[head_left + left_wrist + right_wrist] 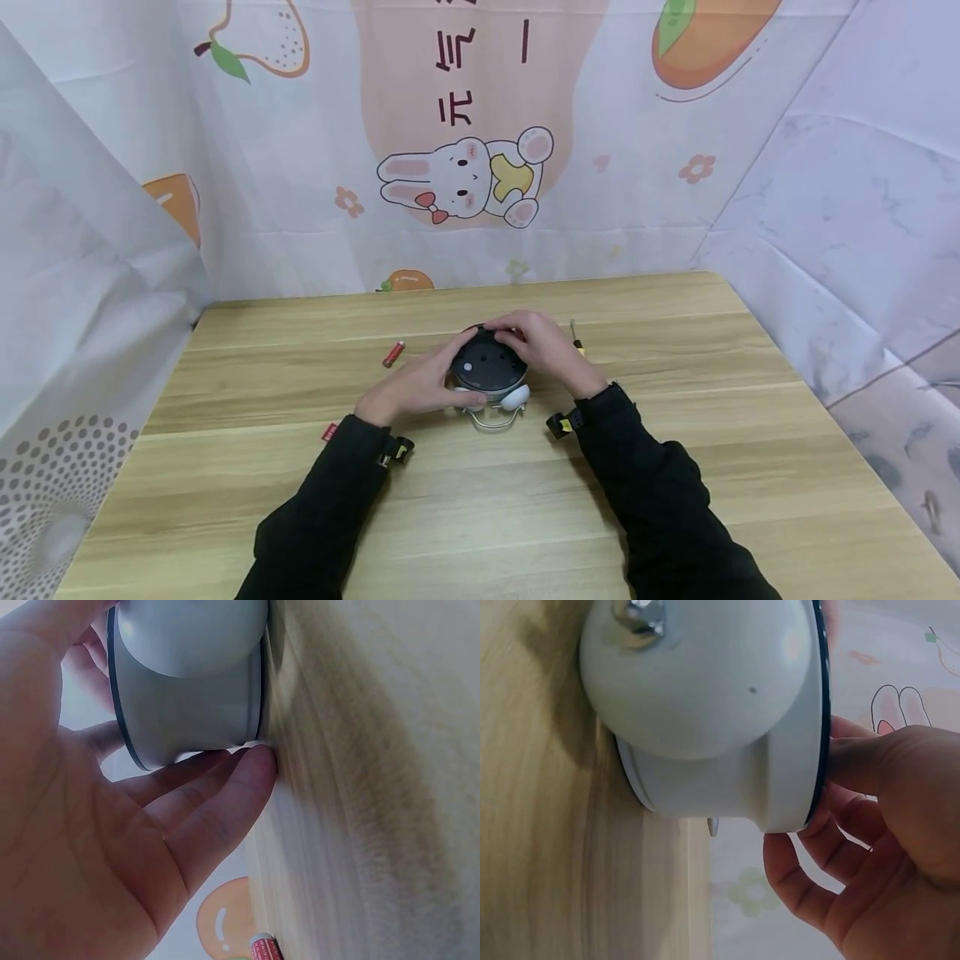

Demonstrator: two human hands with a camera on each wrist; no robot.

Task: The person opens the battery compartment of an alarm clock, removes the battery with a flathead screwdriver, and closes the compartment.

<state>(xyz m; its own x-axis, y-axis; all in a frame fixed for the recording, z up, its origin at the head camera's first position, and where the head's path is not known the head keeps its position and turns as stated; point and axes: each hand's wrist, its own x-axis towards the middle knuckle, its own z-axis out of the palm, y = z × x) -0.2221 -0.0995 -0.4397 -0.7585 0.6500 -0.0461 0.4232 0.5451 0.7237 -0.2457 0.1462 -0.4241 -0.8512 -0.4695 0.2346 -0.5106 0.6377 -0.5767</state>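
A white twin-bell alarm clock [491,371] lies face down on the table, its black back up and its wire handle [492,425] toward the person. My left hand [420,385] holds it from the left, thumb near one white bell and fingers round the far side of the casing. At the right rim of the back is my right hand [551,350]. In the right wrist view, its thumb [855,761] presses the black back while the curled fingers [784,862] meet the casing's side. The face is hidden underneath.
A red battery [393,354] lies on the wooden table [480,508] left of the clock. Another small red item [329,432] shows beside the left sleeve. Behind the right hand lies a thin screwdriver [576,337]. Printed cloth [300,167] hangs along the table's back and sides.
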